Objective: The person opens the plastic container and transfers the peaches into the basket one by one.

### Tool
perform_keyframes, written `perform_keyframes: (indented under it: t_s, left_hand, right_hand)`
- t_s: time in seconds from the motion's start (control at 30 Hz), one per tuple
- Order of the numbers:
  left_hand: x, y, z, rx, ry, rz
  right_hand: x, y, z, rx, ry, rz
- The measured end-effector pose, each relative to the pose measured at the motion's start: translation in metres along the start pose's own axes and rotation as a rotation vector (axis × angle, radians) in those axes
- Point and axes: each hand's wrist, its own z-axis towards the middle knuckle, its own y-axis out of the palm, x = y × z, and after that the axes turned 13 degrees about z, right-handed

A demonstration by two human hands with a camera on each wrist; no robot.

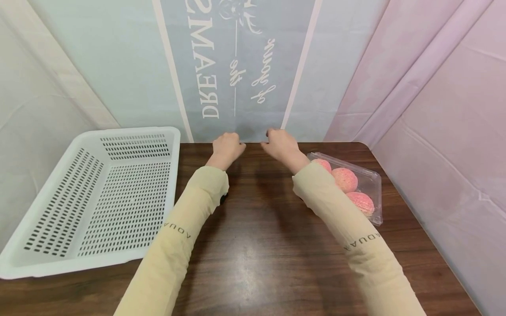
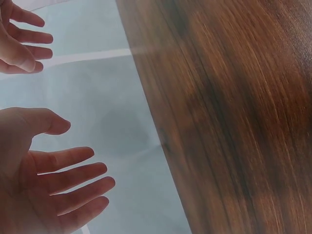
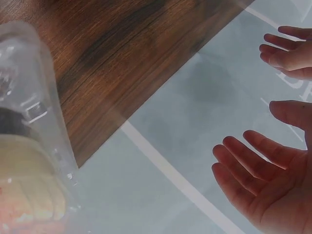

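Zero stuff in our left hand or right hand, fingers loosely spread by the table's far edge. Clear box of pink fruit sits right and near of our right hand, the closer one; right sleeve hides its long axis.

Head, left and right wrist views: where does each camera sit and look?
Head: on the head, facing forward and down over wooden table, white plastic basket and printed cloth; sleeves, left hand and right hand show.
Left wrist: on that wrist, looking past the left hand toward table and cloth; right hand shows too.
Right wrist: on that wrist, looking past the right hand toward cloth, table and clear plastic container; left hand shows too.
The wrist views share both hands, table and cloth.
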Motion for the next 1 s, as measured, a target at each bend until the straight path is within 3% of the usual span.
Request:
perform_keyframes:
  t_s: [0.33,1.0]
  left_hand:
    - [0.003,0.0,0.0,-0.014,0.007,0.011]
    - [0.01,0.005,-0.006,0.043,0.035,-0.037]
  right_hand:
    - [0.007,-0.003,-0.004,-0.003,-0.001,0.028]
    - [0.024,-0.012,-0.019,0.005,0.004,0.042]
